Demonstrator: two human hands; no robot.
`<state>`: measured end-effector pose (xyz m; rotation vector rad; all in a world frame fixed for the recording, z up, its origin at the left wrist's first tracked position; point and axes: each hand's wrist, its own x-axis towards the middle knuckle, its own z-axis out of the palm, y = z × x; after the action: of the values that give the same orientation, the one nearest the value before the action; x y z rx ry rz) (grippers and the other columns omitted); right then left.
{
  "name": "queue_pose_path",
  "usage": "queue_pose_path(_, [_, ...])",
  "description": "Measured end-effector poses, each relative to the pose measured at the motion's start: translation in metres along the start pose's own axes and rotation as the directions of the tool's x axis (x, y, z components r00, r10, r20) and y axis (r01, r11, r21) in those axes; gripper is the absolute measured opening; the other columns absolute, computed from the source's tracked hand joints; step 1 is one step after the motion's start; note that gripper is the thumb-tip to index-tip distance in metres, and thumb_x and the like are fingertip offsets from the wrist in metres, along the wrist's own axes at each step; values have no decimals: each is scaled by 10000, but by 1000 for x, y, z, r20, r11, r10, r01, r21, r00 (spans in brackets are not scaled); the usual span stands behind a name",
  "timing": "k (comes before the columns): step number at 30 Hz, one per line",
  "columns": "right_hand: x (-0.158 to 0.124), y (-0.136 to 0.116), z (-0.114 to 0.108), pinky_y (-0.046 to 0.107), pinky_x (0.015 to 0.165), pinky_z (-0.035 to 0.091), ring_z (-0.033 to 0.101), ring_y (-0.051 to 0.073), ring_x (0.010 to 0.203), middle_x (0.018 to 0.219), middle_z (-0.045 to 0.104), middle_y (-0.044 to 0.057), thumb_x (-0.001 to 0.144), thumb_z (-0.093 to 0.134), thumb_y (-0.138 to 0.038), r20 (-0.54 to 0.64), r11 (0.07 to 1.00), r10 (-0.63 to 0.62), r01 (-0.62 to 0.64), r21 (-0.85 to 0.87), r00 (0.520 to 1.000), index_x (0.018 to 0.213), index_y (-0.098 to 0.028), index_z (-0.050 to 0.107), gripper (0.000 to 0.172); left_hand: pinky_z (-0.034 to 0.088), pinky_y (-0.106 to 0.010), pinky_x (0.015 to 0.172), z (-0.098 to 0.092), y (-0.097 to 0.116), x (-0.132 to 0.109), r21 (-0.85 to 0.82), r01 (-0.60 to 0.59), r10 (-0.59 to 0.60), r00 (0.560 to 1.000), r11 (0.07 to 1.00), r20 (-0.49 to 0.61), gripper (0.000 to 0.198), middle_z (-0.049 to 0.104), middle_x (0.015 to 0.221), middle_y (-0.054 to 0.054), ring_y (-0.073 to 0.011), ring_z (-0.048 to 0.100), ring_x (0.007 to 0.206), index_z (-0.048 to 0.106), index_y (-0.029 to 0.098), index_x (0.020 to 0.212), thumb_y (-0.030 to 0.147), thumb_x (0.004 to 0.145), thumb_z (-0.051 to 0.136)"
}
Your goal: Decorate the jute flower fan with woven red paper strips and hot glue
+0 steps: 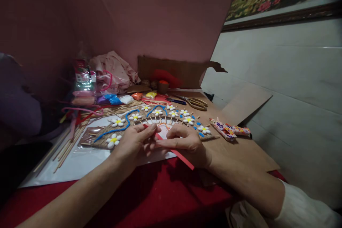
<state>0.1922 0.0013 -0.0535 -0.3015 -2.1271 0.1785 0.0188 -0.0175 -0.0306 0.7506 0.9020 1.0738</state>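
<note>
A narrow red strip [184, 159], which looks like paper or foam, runs slantwise between my two hands. My left hand [140, 137] pinches its upper end with thumb and fingers. Farther along the strip, my right hand [184, 142] grips it, with the index finger stretched toward the left fingertips. Just behind the hands lies a twine-wrapped, fan-shaped piece [141, 122] with sticks poking out of its edges. White clay flowers [114, 140] with yellow centres, blue wavy lines and blue dots decorate it. My hands hide part of its inner edge.
Thin wooden sticks [65, 149] lie at the left on white sheeting. Bagged coloured clay [112, 99], scissors [196, 103] and a dark blue pen or cutter [176, 101] are behind. A flowered cloth item [224, 129] rests on brown cardboard [240, 153] at the right.
</note>
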Motion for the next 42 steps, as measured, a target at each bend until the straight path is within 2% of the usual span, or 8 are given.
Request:
queue_pose_path(8, [1,-6,-2,286,690,499,568,126,767,822,598,36,871,538,-151,59,992,10,-17,124,998,1137,-205,619,284,352,-142,306,-4,7,2,65,-182,187,979,981,-83,164,544,466,15,-64,454,344,640,94,751,257,761,656])
queue_pose_path(13, [-2,-7,-3,238,611,468,551,100,651,730,602,27,865,541,-129,111,993,-21,8,115,994,979,-184,698,202,307,-147,312,-4,5,2,71,-169,173,983,983,-66,233,521,412,17,-62,413,312,639,110,760,341,746,671])
queue_pose_path(19, [-4,-6,-3,255,624,501,587,112,676,748,631,24,851,569,-126,-4,985,62,-61,161,998,1027,-219,688,232,431,-204,438,2,6,-4,-45,-114,118,989,992,94,402,616,596,-45,-90,510,433,651,101,814,496,781,583])
queue_pose_path(21, [-3,-5,-3,257,640,510,594,112,688,742,622,18,859,567,-143,-58,982,75,-64,175,996,1032,-229,689,228,446,-196,476,4,4,-5,-28,-78,81,986,997,149,353,628,648,-51,-93,546,494,653,104,809,453,776,614])
queue_pose_path(25, [-2,-6,-4,260,678,512,602,114,726,758,629,24,877,543,-154,-32,981,80,-73,180,996,1032,-220,686,221,439,-163,512,6,0,-7,43,-74,62,971,996,232,209,623,649,-26,-71,559,526,671,108,811,303,739,697])
queue_pose_path(30, [1,-9,-6,282,709,501,585,124,756,791,616,47,907,480,-165,58,990,73,-79,119,996,1022,-185,675,228,403,-150,445,1,-4,-2,65,-88,75,981,994,179,194,611,582,-16,-51,514,448,667,91,722,267,686,741])
queue_pose_path(33, [2,-11,-6,263,681,496,571,115,729,789,596,40,909,474,-163,89,978,92,-107,180,992,1011,-185,673,224,389,-148,417,-2,-4,1,57,-89,80,985,994,152,201,612,566,-11,-46,499,413,654,102,727,285,699,730])
queue_pose_path(42, [6,-9,-3,261,627,470,573,125,667,711,647,41,831,622,-252,90,881,321,-332,337,943,807,-156,708,131,391,-166,428,0,2,-3,141,-195,193,981,971,27,217,609,521,-18,-76,512,417,600,125,697,321,740,681])
